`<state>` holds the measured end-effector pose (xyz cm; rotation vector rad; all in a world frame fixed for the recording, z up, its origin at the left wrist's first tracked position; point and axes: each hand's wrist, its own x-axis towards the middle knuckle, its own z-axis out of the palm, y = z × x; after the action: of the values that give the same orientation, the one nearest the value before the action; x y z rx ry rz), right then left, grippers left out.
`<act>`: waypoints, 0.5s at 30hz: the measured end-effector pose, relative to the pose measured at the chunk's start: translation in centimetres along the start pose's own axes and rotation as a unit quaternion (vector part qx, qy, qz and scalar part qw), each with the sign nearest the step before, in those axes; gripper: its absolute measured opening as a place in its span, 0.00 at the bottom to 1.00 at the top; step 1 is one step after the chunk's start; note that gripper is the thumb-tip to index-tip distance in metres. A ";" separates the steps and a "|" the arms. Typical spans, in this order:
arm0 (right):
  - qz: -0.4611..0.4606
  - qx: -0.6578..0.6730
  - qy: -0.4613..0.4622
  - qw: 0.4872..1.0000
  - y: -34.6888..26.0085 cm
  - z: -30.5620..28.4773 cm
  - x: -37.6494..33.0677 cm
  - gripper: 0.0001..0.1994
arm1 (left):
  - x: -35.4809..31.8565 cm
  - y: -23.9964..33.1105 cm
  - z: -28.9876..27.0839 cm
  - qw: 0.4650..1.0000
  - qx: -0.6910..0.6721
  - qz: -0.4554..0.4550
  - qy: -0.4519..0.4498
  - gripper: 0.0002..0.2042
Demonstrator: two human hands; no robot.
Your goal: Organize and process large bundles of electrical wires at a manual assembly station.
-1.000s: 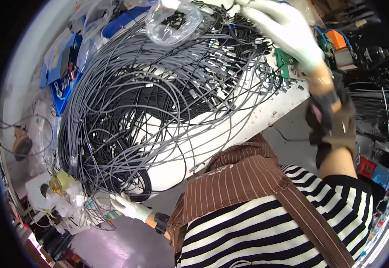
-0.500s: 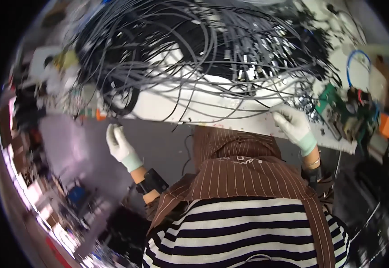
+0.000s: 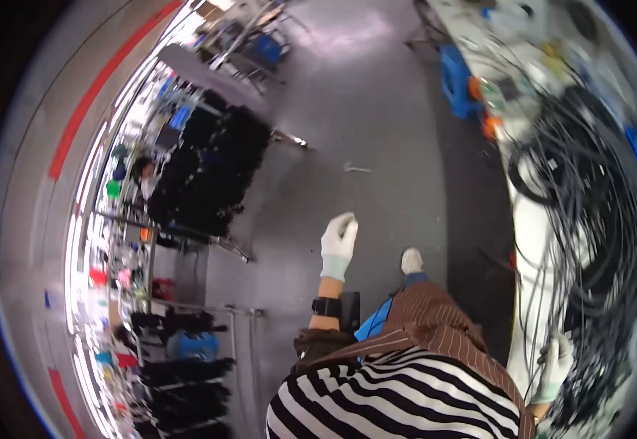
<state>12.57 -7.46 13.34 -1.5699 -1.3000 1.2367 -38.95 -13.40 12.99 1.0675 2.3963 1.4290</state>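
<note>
My left hand (image 3: pixel 338 245), in a white glove, is held over the grey floor. Its fingers curl toward the thumb, and nothing shows in them. At the lower right, my right hand (image 3: pixel 557 364), gloved too, is at the front edge of the white worktable (image 3: pixel 529 233), by a heap of black and grey cables (image 3: pixel 602 219). Its fingers are bent, with a small dark patch beside them; what they hold, if anything, I cannot make out.
A blue stool (image 3: pixel 456 82) stands by the table's far end. To the left are a rack hung with black bundles (image 3: pixel 212 164) and another dark-loaded rack (image 3: pixel 187 391). A small pale object (image 3: pixel 357 169) lies on the grey floor (image 3: pixel 333 132). A person (image 3: pixel 146 174) is beyond the racks.
My view and body have turned left, away from facing the table. The table and cables now lie on my right; the floor and racks fill the left. Both hands remain bent and gloved.
</note>
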 end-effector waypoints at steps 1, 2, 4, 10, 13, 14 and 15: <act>0.007 -0.004 -0.041 0.999 -1.5 2.4 1.3 0.12 | -0.1 -1.7 -1.5 0.998 -0.027 -0.057 0.001 0.10; 0.017 -0.011 -0.076 0.997 -3.1 4.9 2.5 0.12 | 0.1 -2.9 -2.9 0.996 -0.027 -0.081 0.025 0.11; 0.014 -0.019 -0.116 0.993 -5.6 10.5 5.4 0.12 | 0.7 -5.6 -5.1 0.990 -0.035 -0.121 0.064 0.11; -0.047 -0.087 -0.285 0.953 -14.9 31.3 12.1 0.10 | 3.2 -15.5 -12.1 0.927 -0.110 -0.291 0.210 0.11; -0.069 -0.108 -0.347 0.929 -19.5 40.2 14.5 0.10 | 6.4 -17.6 -16.3 0.918 -0.073 -0.279 0.271 0.11; -0.079 -0.110 -0.364 0.921 -20.6 43.2 15.0 0.10 | 8.0 -18.0 -17.6 0.909 -0.075 -0.290 0.290 0.11; -0.088 -0.110 -0.380 0.914 -21.6 45.7 15.6 0.10 | 9.7 -18.3 -18.8 0.900 -0.076 -0.300 0.308 0.11</act>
<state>-36.86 10.75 18.30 -1.0865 -2.0767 1.7087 -63.90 -25.79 10.11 -0.2256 2.5679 1.8190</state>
